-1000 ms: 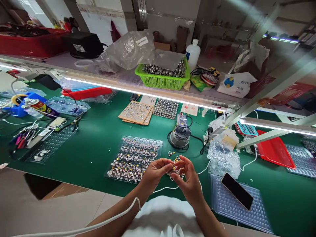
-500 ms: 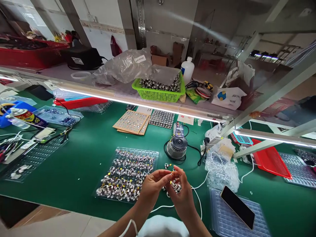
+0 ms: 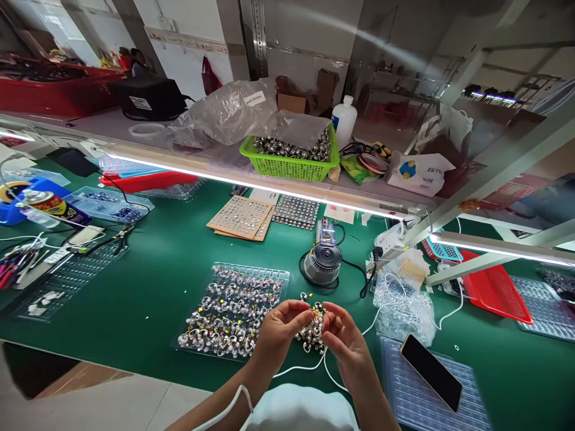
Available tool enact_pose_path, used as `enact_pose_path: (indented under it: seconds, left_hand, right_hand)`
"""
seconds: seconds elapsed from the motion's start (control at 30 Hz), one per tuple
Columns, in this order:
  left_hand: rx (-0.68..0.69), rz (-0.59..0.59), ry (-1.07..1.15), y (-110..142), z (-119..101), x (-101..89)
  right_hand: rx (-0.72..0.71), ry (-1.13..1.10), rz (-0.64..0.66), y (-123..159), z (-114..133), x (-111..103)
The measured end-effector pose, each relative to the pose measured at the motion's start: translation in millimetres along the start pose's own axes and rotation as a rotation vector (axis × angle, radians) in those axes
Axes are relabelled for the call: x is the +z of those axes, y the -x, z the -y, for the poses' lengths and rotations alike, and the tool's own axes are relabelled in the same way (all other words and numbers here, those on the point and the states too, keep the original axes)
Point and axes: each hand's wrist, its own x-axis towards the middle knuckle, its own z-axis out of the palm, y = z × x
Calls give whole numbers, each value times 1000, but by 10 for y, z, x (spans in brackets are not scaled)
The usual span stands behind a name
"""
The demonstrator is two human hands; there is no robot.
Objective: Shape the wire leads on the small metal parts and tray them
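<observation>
Over the green worktop, my left hand [image 3: 284, 328] is closed in a pinch, thumb against forefinger. Whatever sits at its fingertips is too small to name. My right hand [image 3: 349, 340] faces it a short gap away, fingers curled and thumb drawn in, with its tips too fine to read. Just under and behind both hands lies a loose pile of small white-and-silver parts with wires and yellow tabs [image 3: 311, 340]. To the left, a clear plastic tray [image 3: 279, 276] holds rows of similar parts, close to my left wrist.
A round grey device [image 3: 324, 260] stands behind the pile. On the right, a black phone [image 3: 432, 371] rests on stacked clear trays [image 3: 395, 389]. A white cable [image 3: 296, 370] runs across the table near my wrists. Overhead, a shelf carries a green basket [image 3: 290, 167] of metal balls.
My hands have moved apart from touching fingertips, the right one going rightward. More of the pile shows between them. The whole view has shifted slightly.
</observation>
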Motion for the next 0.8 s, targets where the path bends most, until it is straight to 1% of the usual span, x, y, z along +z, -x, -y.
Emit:
enact_pose_path:
  seconds: [0.1,0.2,0.33,0.43,0.63,0.8]
  left_hand:
    - [12,10,-43,-15,-8,60]
    - [27,47,-79,9,-19,127]
    - [9,81,-60,70,-68,167]
    - [-11,75,-24,93,-108,172]
    - [-30,98,27,101,-117,157]
    - [-42,102,27,118,-127,127]
  right_hand:
    - [144,-307,106,74,67,41]
    - [198,-429,151,108,74,89]
    - [204,-418,118,98,46,79]
    - [187,-401,99,96,33,51]
    - [172,-364,89,103,36,61]
    - [171,-334,70,83,26,57]
